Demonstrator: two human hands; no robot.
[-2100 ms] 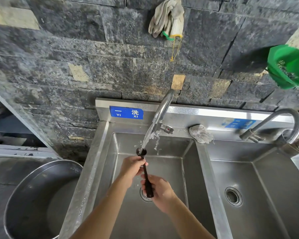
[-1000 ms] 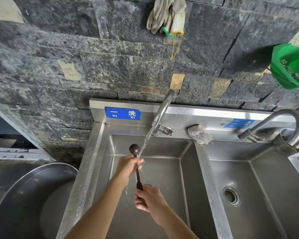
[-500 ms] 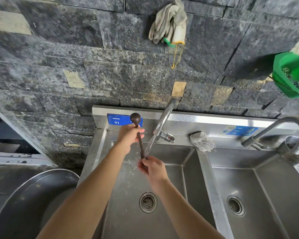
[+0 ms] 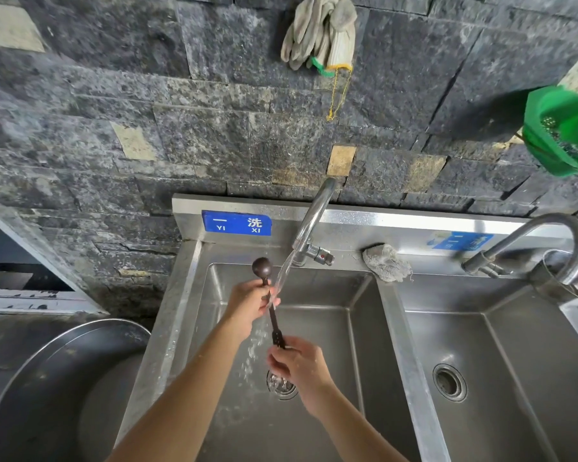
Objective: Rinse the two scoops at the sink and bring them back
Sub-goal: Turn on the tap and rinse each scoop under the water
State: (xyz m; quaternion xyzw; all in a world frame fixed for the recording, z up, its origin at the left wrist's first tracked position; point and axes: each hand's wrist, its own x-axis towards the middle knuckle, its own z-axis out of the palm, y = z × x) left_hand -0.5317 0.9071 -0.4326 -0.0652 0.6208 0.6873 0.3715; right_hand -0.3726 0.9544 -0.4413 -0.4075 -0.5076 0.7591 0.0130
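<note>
A dark long-handled scoop [image 4: 273, 320] stands nearly upright over the left basin of the steel sink [image 4: 367, 328], its round bowl at the top. My left hand [image 4: 247, 306] grips the stem just under the bowl. My right hand [image 4: 297, 361] holds the lower end of the handle. Water runs from the left tap [image 4: 311, 221] and strikes the stem by my left fingers, splashing down toward the drain [image 4: 282, 386]. I see only one scoop bowl; whether a second scoop lies against it I cannot tell.
A grey rag [image 4: 386, 263] lies on the ledge between the basins. The right basin has its own tap [image 4: 528, 245]. A big steel pot [image 4: 57, 388] stands left of the sink. Gloves [image 4: 321, 31] and a green strainer [image 4: 564, 135] hang on the stone wall.
Both hands have come down from in front of the blue sign with the scoop. The stream now hits the stem near my left fingers.
</note>
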